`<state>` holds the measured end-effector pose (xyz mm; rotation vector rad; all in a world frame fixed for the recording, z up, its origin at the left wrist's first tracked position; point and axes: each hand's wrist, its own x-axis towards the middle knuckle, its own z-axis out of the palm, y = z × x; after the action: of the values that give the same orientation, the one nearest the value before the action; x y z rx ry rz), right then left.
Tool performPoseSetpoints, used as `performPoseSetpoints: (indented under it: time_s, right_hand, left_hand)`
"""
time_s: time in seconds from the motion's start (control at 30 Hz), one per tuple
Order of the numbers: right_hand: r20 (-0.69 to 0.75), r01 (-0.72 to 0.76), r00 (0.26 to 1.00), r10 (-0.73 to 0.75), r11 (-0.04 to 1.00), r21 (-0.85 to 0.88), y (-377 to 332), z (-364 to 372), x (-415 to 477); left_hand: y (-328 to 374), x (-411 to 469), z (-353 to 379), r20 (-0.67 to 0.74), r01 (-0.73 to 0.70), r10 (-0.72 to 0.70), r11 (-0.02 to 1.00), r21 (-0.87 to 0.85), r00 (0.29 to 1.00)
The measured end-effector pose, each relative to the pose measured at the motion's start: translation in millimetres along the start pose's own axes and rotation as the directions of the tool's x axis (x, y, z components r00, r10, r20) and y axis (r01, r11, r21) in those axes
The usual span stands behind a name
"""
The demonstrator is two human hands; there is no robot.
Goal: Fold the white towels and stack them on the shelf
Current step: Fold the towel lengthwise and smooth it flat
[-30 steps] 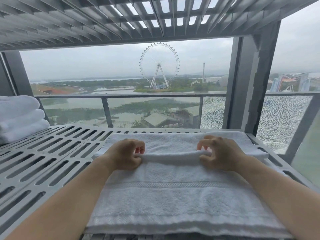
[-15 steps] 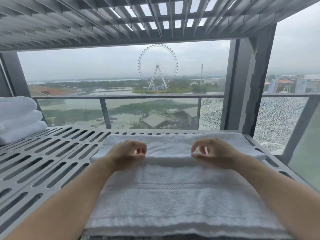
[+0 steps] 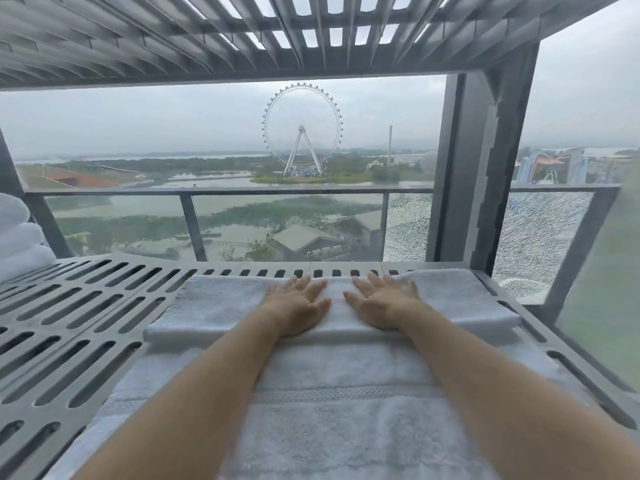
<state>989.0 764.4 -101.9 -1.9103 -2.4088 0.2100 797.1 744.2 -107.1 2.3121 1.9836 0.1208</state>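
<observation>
A white towel (image 3: 346, 403) lies spread on the grey slatted shelf (image 3: 79, 323), with its far part folded back into a thicker layer (image 3: 214, 306). My left hand (image 3: 298, 303) and my right hand (image 3: 381, 301) lie flat side by side on that folded layer, fingers straight and pointing away from me, pressing it down. Both forearms reach over the near part of the towel. A stack of folded white towels (image 3: 17, 244) sits at the shelf's far left edge, partly cut off by the frame.
Another slatted shelf (image 3: 207, 32) hangs low overhead. A grey upright post (image 3: 485, 168) stands at the back right corner. Behind the shelf are a glass railing (image 3: 277, 192) and a window. Bare slats stretch to the left of the towel.
Both hands let go of the pinched towel fold, opened, and moved forward to lie flat on the folded layer. The camera moved closer to the shelf.
</observation>
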Motion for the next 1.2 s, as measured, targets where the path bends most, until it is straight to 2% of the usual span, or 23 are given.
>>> performPoseSetpoints:
  time_s: [0.13, 0.23, 0.3, 0.4, 0.47, 0.57, 0.63, 0.67, 0.77, 0.87, 0.93, 1.0, 1.07, 1.13, 1.2]
  right_hand:
    - [0.019, -0.072, 0.997, 0.072, 0.997, -0.018, -5.2, -1.1, -3.7]
    - [-0.007, 0.087, 0.996, -0.087, 0.996, 0.030, -1.3, -3.7, -8.5]
    - [-0.068, 0.183, 0.982, -0.178, 0.980, 0.081, 6.0, -9.0, -12.2]
    - [-0.183, 0.214, 0.967, -0.179, 0.957, 0.197, 20.2, -15.1, -15.7]
    - [-0.186, 0.174, 0.972, -0.144, 0.973, 0.153, 32.2, -15.4, -18.3]
    - [-0.089, -0.066, 0.994, 0.069, 0.997, 0.036, 52.6, -14.5, -19.7]
    - [-0.064, -0.210, 0.976, 0.209, 0.978, -0.006, 56.2, -15.0, -21.5]
    - [-0.074, -0.225, 0.972, 0.222, 0.974, -0.033, 54.9, -14.7, -22.6]
    - [-0.052, -0.110, 0.993, 0.110, 0.994, 0.008, 55.3, -15.1, -22.8]
    - [-0.003, -0.190, 0.982, 0.190, 0.982, 0.016, 61.4, -14.5, -23.9]
    - [-0.055, -0.240, 0.969, 0.239, 0.971, -0.004, 59.9, -11.4, -22.6]
    - [-0.100, -0.186, 0.977, 0.187, 0.982, 0.016, 58.2, -10.1, -21.7]
    - [-0.083, -0.143, 0.986, 0.147, 0.988, 0.055, 63.0, -11.2, -21.9]
    - [-0.078, -0.174, 0.981, 0.180, 0.981, 0.086, 70.2, -12.5, -24.6]
    - [-0.136, -0.165, 0.974, 0.180, 0.979, 0.116, 74.8, -12.6, -27.1]
  left_hand:
    - [4.7, -3.2, -0.8, -0.005, -0.009, 0.009, 1.000, -0.003, 1.000]
    - [6.7, -7.3, -5.8, 0.007, -0.036, 0.036, 0.999, 0.039, 0.999]
    - [19.6, -4.6, -11.8, 0.004, -0.109, 0.109, 0.991, 0.082, 0.994]
    - [61.8, 5.8, -14.0, -0.023, -0.249, 0.248, 0.967, -0.061, 0.968]
    - [89.0, 10.4, -8.7, -0.043, -0.292, 0.289, 0.945, -0.149, 0.956]
    - [98.3, 15.0, 3.2, -0.005, -0.221, 0.221, 0.974, -0.048, 0.975]
    - [96.2, 17.2, 2.7, 0.025, -0.201, 0.202, 0.979, -0.020, 0.979]
    - [97.3, 19.7, 1.4, 0.032, -0.198, 0.198, 0.980, -0.029, 0.980]
    - [104.8, 29.2, -3.4, 0.018, -0.166, 0.168, 0.984, -0.061, 0.986]
    - [102.5, 30.4, 3.4, 0.029, -0.147, 0.148, 0.989, -0.027, 0.989]
    - [98.8, 29.5, 7.9, 0.021, -0.155, 0.156, 0.988, -0.015, 0.988]
    - [98.0, 29.1, 8.3, 0.016, -0.159, 0.159, 0.987, -0.020, 0.987]
    - [98.3, 27.9, 7.4, 0.018, -0.165, 0.165, 0.986, -0.007, 0.986]
    - [97.7, 25.4, 5.7, 0.028, -0.167, 0.167, 0.986, 0.009, 0.986]
    - [100.6, 24.0, 0.4, 0.023, -0.188, 0.187, 0.981, 0.054, 0.982]
